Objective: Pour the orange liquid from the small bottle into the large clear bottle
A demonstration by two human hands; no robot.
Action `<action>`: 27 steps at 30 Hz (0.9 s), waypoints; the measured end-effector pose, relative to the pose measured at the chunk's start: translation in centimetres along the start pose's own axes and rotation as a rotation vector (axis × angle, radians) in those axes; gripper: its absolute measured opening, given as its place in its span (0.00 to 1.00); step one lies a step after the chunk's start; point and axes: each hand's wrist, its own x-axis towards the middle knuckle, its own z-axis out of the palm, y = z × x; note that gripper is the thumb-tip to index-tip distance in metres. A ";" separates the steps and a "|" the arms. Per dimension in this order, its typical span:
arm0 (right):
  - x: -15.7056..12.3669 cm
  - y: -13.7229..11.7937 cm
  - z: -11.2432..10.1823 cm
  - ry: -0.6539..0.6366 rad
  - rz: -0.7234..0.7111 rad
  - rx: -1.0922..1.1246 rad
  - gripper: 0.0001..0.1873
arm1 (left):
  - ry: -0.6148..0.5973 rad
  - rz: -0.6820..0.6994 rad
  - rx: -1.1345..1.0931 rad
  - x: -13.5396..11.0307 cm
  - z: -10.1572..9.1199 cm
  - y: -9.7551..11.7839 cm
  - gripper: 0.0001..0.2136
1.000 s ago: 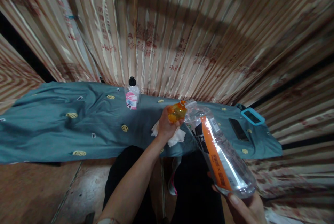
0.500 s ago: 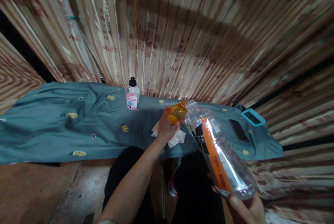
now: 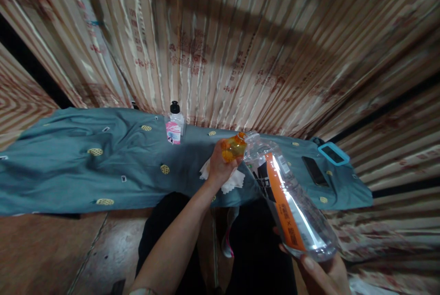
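My left hand is closed around a small amber vase-like bottle, tilted with its mouth toward the right. My right hand grips the base of a large clear plastic bottle with an orange and black label. That bottle slants, its neck pointing up and left. Its mouth meets the amber bottle's mouth, or lies right beside it; I cannot tell whether they touch. Whether liquid passes between them does not show. A white cloth with a wavy edge lies beneath my left hand, partly hidden by it.
A green pineapple-print cloth covers the long surface. On it stands a black-capped bottle with a pink label. To the right lie a dark phone and a blue-framed device. Behind hangs a striped patterned curtain.
Almost nothing differs. Both hands keep their grips, and the two bottles hold nearly the same position and tilt.
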 end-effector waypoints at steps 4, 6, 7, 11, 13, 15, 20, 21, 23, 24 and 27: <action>-0.2 -0.8 0.6 0.016 0.025 0.019 0.36 | 0.011 0.024 0.026 0.0 0.0 -0.1 0.28; -0.3 -1.3 1.0 0.007 0.034 0.044 0.34 | 0.008 0.022 0.033 0.1 -0.1 -0.1 0.27; -0.4 -1.5 1.2 0.006 0.039 0.057 0.33 | 0.005 0.018 0.040 0.1 -0.1 -0.1 0.28; -0.6 -2.0 1.8 0.023 0.037 0.085 0.33 | 0.007 0.027 0.062 0.1 -0.1 0.0 0.28; -0.5 -2.0 1.8 0.023 0.023 0.079 0.33 | 0.004 0.027 0.054 0.1 -0.1 0.0 0.27; -0.4 -1.8 1.6 0.008 0.015 0.071 0.34 | 0.000 0.017 0.049 0.1 -0.1 0.2 0.27; -0.3 -1.3 1.1 -0.011 0.010 0.038 0.34 | -0.018 0.010 0.049 0.1 -0.2 0.6 0.24; -0.3 -1.3 1.0 -0.010 0.004 0.028 0.34 | -0.020 0.012 0.039 0.1 -0.2 0.7 0.25; -0.3 -1.2 0.9 -0.008 -0.006 0.012 0.36 | -0.016 0.016 0.021 0.1 -0.2 0.7 0.26; -0.3 -1.2 0.8 -0.005 -0.010 0.008 0.37 | -0.011 0.020 0.019 0.1 -0.2 0.7 0.27; -0.3 -1.1 0.9 -0.011 -0.015 0.016 0.38 | 0.003 0.032 0.039 0.1 -0.1 0.6 0.26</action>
